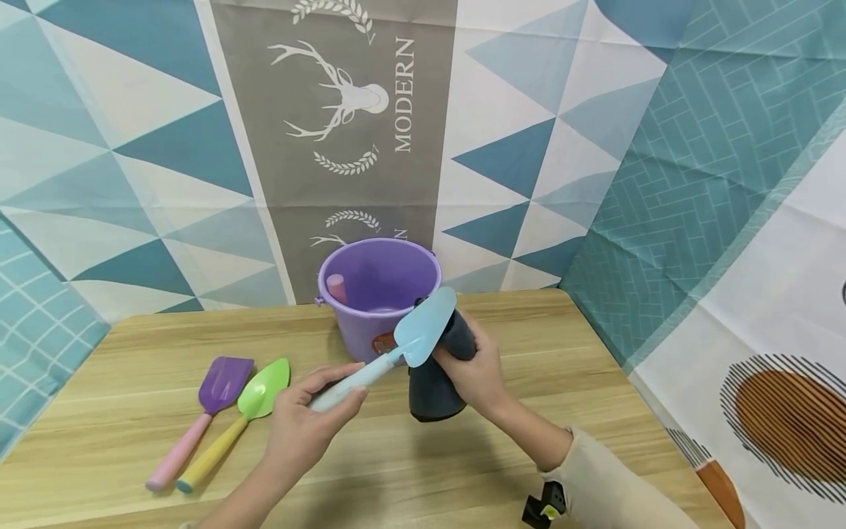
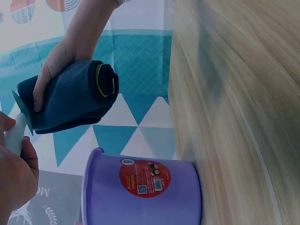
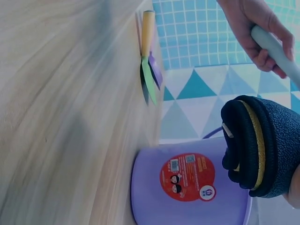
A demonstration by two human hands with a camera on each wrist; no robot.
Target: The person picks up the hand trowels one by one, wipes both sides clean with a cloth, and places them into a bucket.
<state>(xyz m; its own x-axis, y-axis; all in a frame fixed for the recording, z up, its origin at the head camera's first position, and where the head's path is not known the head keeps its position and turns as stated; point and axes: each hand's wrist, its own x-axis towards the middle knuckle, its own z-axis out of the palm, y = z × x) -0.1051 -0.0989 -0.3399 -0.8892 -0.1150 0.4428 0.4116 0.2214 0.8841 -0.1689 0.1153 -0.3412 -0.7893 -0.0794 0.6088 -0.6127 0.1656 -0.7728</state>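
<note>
My left hand (image 1: 304, 422) holds a small light-blue garden trowel (image 1: 425, 327) by its pale handle, blade pointing up and right. A folded dark navy cloth (image 1: 432, 393) with a yellow edge (image 3: 257, 145) is gripped in my right hand (image 1: 481, 367). The blade overlaps the cloth in the head view; the left wrist view shows its edge close against the cloth, though contact is hard to tell. Both are held above the table, in front of a purple bucket (image 1: 357, 330).
Inside the bucket a pink object (image 1: 336, 285) leans on the wall. On the table's left lie a purple shovel (image 1: 223, 383) with a pink handle and a green trowel (image 1: 264, 387) with a yellow handle. A patterned curtain (image 1: 502, 95) hangs behind the wooden table (image 1: 562, 367).
</note>
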